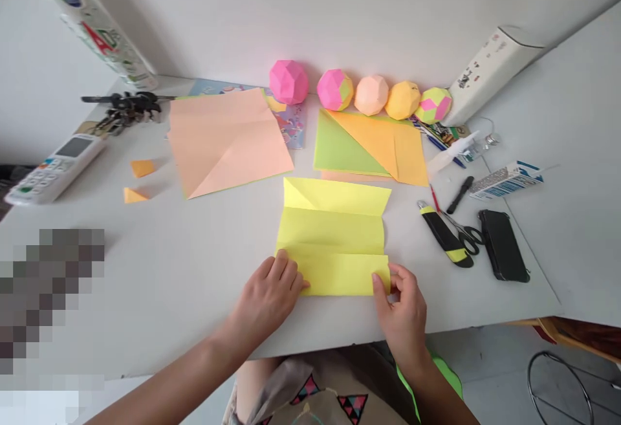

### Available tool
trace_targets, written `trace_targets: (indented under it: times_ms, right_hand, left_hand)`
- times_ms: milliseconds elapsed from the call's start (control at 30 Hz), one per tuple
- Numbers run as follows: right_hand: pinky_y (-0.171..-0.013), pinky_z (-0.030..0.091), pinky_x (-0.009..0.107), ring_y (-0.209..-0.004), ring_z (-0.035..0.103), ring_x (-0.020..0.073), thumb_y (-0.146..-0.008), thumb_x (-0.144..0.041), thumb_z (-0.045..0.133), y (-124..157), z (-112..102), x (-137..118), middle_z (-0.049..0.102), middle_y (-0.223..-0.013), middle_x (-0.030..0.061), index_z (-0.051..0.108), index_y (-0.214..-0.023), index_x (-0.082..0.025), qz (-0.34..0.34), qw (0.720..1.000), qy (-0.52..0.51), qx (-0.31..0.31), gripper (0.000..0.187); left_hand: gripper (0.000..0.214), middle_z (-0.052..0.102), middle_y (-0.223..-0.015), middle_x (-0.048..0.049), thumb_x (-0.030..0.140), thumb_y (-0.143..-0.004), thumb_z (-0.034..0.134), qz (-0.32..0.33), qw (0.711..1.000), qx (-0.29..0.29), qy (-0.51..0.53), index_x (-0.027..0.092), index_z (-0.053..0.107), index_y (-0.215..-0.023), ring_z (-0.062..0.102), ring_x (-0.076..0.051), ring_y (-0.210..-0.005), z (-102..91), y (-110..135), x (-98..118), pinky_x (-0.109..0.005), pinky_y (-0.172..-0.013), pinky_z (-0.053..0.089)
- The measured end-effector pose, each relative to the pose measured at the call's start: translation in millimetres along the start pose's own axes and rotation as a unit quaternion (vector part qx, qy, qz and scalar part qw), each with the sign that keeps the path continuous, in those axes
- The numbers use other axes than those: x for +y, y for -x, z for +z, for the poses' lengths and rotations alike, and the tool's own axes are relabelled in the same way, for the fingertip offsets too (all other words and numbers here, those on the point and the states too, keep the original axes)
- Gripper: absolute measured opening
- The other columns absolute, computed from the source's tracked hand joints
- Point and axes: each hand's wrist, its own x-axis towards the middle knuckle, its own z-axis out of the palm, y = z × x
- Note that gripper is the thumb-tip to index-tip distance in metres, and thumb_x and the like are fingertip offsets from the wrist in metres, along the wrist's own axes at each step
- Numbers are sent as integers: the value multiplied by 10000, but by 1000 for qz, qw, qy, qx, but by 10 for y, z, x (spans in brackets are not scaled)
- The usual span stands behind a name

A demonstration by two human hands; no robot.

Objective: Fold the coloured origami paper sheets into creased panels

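A yellow sheet of paper (334, 231) lies on the table in front of me, creased crosswise, with its near part folded over and its far edge lifted a little. My left hand (272, 290) rests on the left end of the folded part, fingers bent together and pressing the paper down. At the right edge, my right hand (402, 297) pinches the folded layer, thumb on top and fingers behind it.
Beyond lie peach paper (233, 143) and orange paper (378, 140). Several paper balls, one pink (288, 82), line the wall. At right are a cutter (444, 234), scissors (463, 231) and a black case (503, 246). At left are two orange paper pieces (142, 167) and a remote (58, 166).
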Motion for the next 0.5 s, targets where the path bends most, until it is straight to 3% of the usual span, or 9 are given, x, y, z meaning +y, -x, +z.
trace_targets:
  times_ms: [133,233,300,400,500]
  right_hand:
    - [-569,452,272,-626,539,157,-923,-255,521,-18,-35,39,584,-673,27,590,-995,-148,-70,996,47,-10,146]
    - [-558,427,270,-628,531,158,-931,-210,500,-26,-46,57,587,-654,25,612,-983,-131,-102,993,59,-13,146]
    - [-566,426,274,-637,529,158,-931,-191,497,-31,-46,60,596,-655,29,624,-980,-118,-110,992,56,-19,154]
    - [-564,420,272,-633,522,154,-923,-154,506,-46,-52,59,590,-637,28,642,-979,-101,-117,992,45,-24,156]
    - [-566,414,272,-628,512,151,-919,-117,502,-58,-67,65,574,-613,20,657,-998,-108,-126,991,39,-26,174]
  left_hand:
    - [313,508,-679,-37,136,-950,427,5,999,10,53,172,502,-648,600,-232,-774,38,-6,-39,-363,-635,508]
    - [283,606,-992,-156,144,-950,429,-22,991,18,128,160,484,-673,576,-297,-1090,102,16,-71,-390,-798,525]
    - [241,556,-1208,-217,172,-954,439,-29,986,10,163,144,501,-722,507,-317,-1217,142,37,-76,-378,-849,516]
    - [159,547,-1287,-191,163,-953,430,-27,988,-15,152,116,574,-999,510,-307,-1228,157,66,-59,-392,-885,500]
    - [284,585,-1267,-153,134,-945,412,-26,994,-35,103,134,541,-1198,558,-299,-1171,118,82,-25,-403,-886,490]
